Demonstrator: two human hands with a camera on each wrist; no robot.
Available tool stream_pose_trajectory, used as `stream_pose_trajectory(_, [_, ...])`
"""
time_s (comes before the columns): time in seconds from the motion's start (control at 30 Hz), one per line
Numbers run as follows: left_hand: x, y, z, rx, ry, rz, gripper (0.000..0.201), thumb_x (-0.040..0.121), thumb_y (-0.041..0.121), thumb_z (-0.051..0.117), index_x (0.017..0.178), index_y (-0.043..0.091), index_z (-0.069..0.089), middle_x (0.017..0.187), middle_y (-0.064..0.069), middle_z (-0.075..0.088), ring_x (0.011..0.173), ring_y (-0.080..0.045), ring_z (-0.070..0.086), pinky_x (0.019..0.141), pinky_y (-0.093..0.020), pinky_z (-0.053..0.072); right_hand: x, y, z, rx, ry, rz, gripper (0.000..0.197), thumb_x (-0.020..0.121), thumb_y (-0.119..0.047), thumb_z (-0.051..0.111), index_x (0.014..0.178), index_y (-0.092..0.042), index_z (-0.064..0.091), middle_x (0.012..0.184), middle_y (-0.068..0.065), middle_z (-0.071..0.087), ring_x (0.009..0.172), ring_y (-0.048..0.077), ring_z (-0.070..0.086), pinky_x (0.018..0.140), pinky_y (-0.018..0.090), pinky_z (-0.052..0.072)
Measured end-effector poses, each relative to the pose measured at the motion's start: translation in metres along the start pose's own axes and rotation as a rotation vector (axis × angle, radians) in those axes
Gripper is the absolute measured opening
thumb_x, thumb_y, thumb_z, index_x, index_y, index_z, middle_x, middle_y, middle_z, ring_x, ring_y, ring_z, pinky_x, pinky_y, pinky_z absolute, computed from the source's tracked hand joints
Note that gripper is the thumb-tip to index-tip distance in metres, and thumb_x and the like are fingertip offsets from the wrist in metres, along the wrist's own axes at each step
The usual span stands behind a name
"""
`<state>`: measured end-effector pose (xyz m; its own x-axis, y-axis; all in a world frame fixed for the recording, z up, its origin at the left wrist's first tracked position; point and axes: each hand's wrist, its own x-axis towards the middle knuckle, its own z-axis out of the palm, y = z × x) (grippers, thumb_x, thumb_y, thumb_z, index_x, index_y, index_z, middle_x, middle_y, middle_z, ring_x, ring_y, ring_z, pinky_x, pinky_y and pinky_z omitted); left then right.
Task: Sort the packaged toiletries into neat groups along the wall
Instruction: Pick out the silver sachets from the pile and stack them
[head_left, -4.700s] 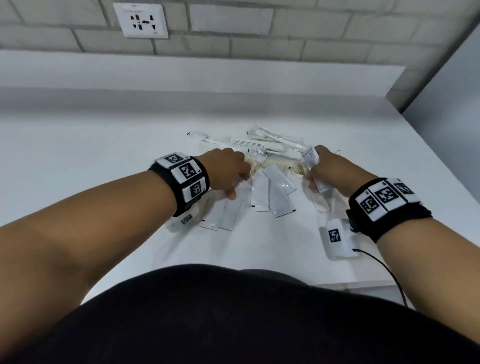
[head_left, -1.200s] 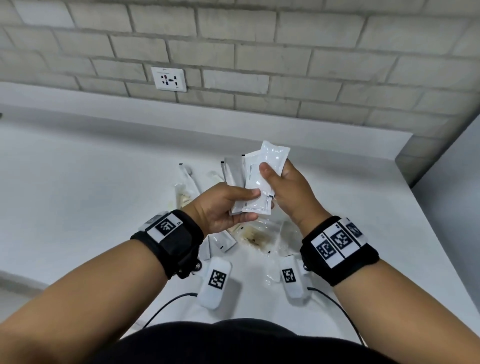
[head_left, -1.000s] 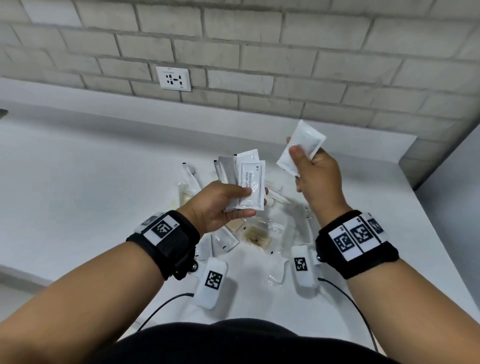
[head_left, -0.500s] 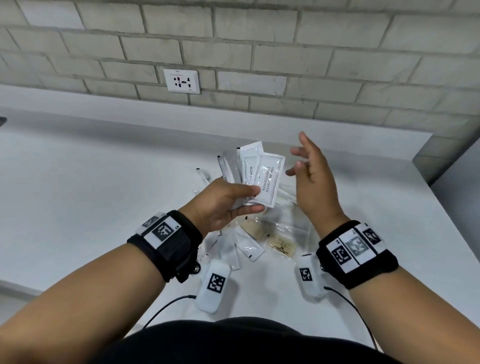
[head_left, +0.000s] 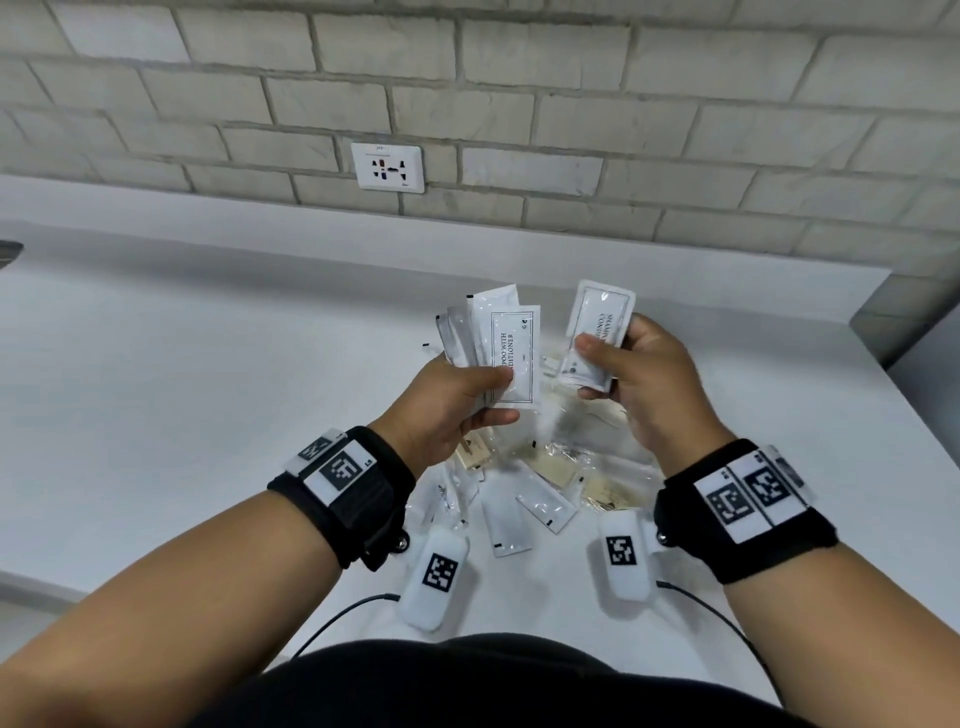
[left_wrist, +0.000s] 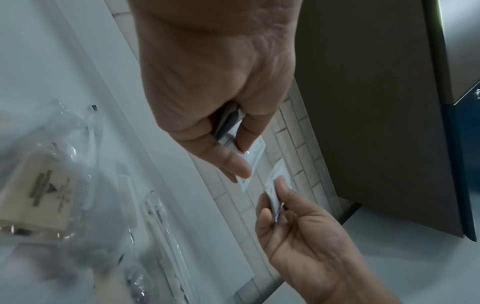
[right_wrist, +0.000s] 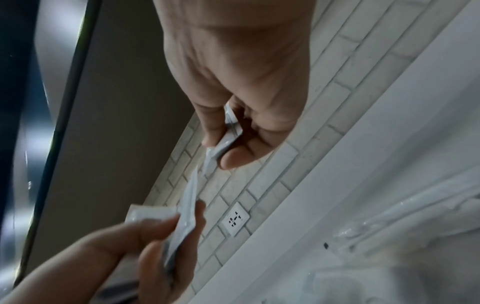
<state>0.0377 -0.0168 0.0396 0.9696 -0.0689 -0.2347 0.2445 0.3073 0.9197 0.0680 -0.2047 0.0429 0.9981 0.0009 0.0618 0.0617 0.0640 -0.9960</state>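
- Left hand (head_left: 451, 402) grips a fanned stack of flat white shampoo sachets (head_left: 506, 345), thumb clamped across the front one; long axes stand upright, tops towards the wall.
- Right hand (head_left: 638, 373) pinches one white sachet (head_left: 596, 332), upright, leaning slightly right.
- Below both, loose white sachets (head_left: 545, 503) and clear-wrapped packets (head_left: 558, 465) lie jumbled on the white counter (head_left: 208, 395).
- Beyond stands the grey brick wall (head_left: 571, 104).

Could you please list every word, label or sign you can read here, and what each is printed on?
"…POO WITH" over "…DITIONER": front sachet in the left hand; the thumb hides the line starts.
Two lines of print on the sachet in the right hand: cut off, unreadable.
Beige packet label: blurred.
Square code markers on wristbands: patterns, no words.
Wall socket mark: too small.
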Motion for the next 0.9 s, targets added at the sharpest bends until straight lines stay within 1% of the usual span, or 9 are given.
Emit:
stream_pose_trajectory(0.13, [0.003, -0.001, -0.009, 0.047, 0.028, 0.030, 0.030, 0.086, 0.000, 0.065, 0.115, -0.007, 0.058, 0.081, -0.007, 0.060, 0.059, -0.010, 0.063, 0.062, -0.026, 0.060, -0.003, -0.007, 0.005, 0.061, -0.101, 0.067, 0.016, 0.083, -0.003, 0.068, 0.095, -0.013, 0.069, 0.077, 0.000, 0.074, 0.064, 0.018, 0.069, 0.049, 0.026, 0.053])
stream_pose_trajectory(0.23, [0.003, 0.000, -0.008, 0.214, -0.036, 0.045, 0.032, 0.083, 0.003, 0.069, 0.114, 0.002, 0.061, 0.086, -0.006, 0.068, 0.066, -0.011, 0.066, 0.058, -0.024, 0.057, -0.009, -0.003, 0.022, -0.034, -0.177, 0.123, 0.015, 0.081, -0.004, 0.071, 0.094, -0.013, 0.069, 0.082, 0.005, 0.075, 0.068, 0.021, 0.072, 0.054, 0.028, 0.055])
stream_pose_trajectory(0.3, [0.003, 0.002, -0.009, 0.280, -0.067, 0.076, 0.034, 0.082, 0.002, 0.070, 0.114, 0.007, 0.061, 0.088, -0.004, 0.071, 0.068, -0.012, 0.068, 0.057, -0.024, 0.056, -0.014, 0.004, 0.028, -0.077, -0.149, 0.152, 0.009, 0.081, -0.005, 0.072, 0.087, -0.011, 0.068, 0.081, 0.007, 0.074, 0.069, 0.023, 0.071, 0.056, 0.031, 0.056])
stream_pose_trajectory(0.43, [0.005, 0.012, -0.021, 0.296, 0.001, 0.099, 0.033, 0.079, -0.001, 0.071, 0.108, 0.007, 0.057, 0.084, -0.007, 0.065, 0.065, -0.014, 0.065, 0.054, -0.023, 0.054, -0.020, 0.007, 0.022, -0.168, -0.180, 0.243, 0.017, 0.081, -0.007, 0.073, 0.095, -0.010, 0.064, 0.088, 0.007, 0.073, 0.072, 0.024, 0.071, 0.056, 0.031, 0.054])
stream_pose_trajectory(0.53, [0.007, 0.027, -0.033, 0.700, 0.015, 0.143, 0.038, 0.077, 0.009, 0.076, 0.109, 0.015, 0.057, 0.089, -0.008, 0.062, 0.067, -0.017, 0.061, 0.051, -0.022, 0.050, -0.020, -0.015, 0.007, -0.712, -0.202, 0.036, 0.014, 0.085, -0.013, 0.069, 0.080, -0.020, 0.059, 0.074, -0.005, 0.063, 0.062, 0.013, 0.058, 0.052, 0.023, 0.041])
stream_pose_trajectory(0.63, [0.008, 0.037, -0.032, 0.993, -0.078, 0.150, 0.039, 0.077, 0.012, 0.076, 0.110, 0.020, 0.057, 0.085, -0.002, 0.061, 0.058, -0.014, 0.055, 0.046, -0.018, 0.047, -0.011, -0.045, 0.001, -0.924, -0.279, -0.148, 0.019, 0.086, -0.019, 0.069, 0.072, -0.018, 0.055, 0.079, -0.003, 0.051, 0.070, 0.016, 0.049, 0.063, 0.028, 0.038])
stream_pose_trajectory(0.73, [0.009, 0.036, -0.020, 0.879, -0.148, 0.156, 0.033, 0.076, 0.006, 0.075, 0.103, 0.018, 0.059, 0.079, 0.001, 0.061, 0.061, -0.014, 0.057, 0.052, -0.025, 0.051, -0.007, -0.045, 0.011, -1.052, -0.492, -0.150, 0.014, 0.084, -0.020, 0.071, 0.091, -0.010, 0.064, 0.103, 0.005, 0.057, 0.097, 0.025, 0.057, 0.087, 0.035, 0.046])
stream_pose_trajectory(0.83, [0.010, 0.030, -0.013, 0.646, -0.172, 0.157, 0.023, 0.077, -0.001, 0.068, 0.084, 0.018, 0.057, 0.068, 0.000, 0.058, 0.060, -0.017, 0.054, 0.055, -0.028, 0.046, -0.015, -0.020, 0.025, -0.876, -0.447, -0.029, 0.025, 0.082, -0.013, 0.071, 0.088, -0.027, 0.051, 0.096, 0.005, 0.060, 0.085, 0.028, 0.064, 0.077, 0.047, 0.056])
stream_pose_trajectory(0.9, [0.013, 0.026, -0.016, 0.591, -0.161, 0.129, 0.020, 0.080, 0.007, 0.069, 0.086, 0.020, 0.056, 0.067, 0.001, 0.056, 0.059, -0.015, 0.051, 0.054, -0.026, 0.042, -0.018, -0.005, 0.026, -0.748, -0.401, 0.048, 0.039, 0.084, -0.011, 0.070, 0.105, -0.035, 0.048, 0.097, -0.003, 0.055, 0.080, 0.019, 0.062, 0.071, 0.043, 0.058])
